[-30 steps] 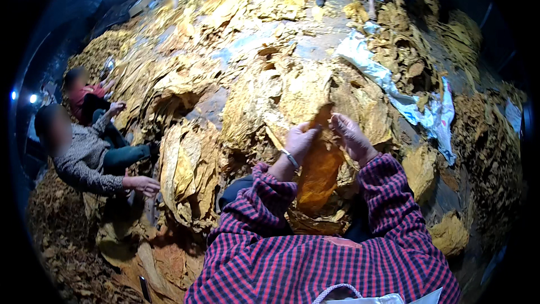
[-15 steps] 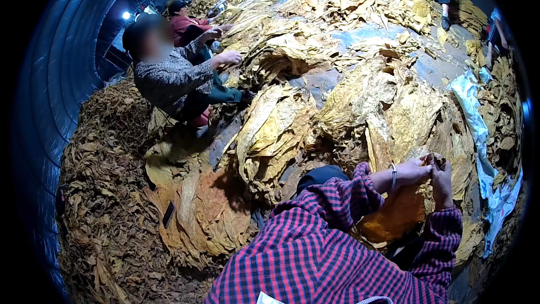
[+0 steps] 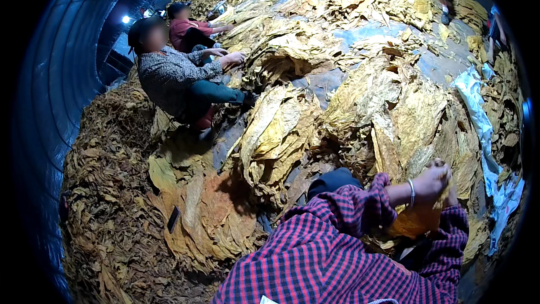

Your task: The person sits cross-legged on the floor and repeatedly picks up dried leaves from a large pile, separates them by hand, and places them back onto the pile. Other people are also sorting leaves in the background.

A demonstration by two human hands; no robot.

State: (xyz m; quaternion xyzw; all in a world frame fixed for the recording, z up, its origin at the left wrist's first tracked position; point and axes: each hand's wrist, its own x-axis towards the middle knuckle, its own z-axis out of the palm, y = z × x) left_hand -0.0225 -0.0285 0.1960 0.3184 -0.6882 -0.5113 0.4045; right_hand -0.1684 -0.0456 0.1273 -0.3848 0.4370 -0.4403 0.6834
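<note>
Amber dried leaf (image 3: 415, 222): located directly below your left hand (image 3: 431, 184), hanging between your forearms. Your left fingers are curled closed around its upper end. Your right hand (image 3: 454, 198) is mostly hidden behind the left; its grip cannot be determined.

Progress, as judged: this leaf is lifted and in hand, but not set down. Which of the surrounding leaves are finished cannot be determined; many lie loose. Note the pale yellow leaf heap (image 3: 413, 110) just beyond your left hand, the yellow leaf bundle (image 3: 281, 129) farther off to its left, and the brown crumpled leaf pile (image 3: 115, 191) well to its left.

Containers: leaves lie in open heaps. The white plastic sheeting (image 3: 477, 115), beyond and to the right of your hands, may be a sack; whether it holds anything cannot be determined.
</note>
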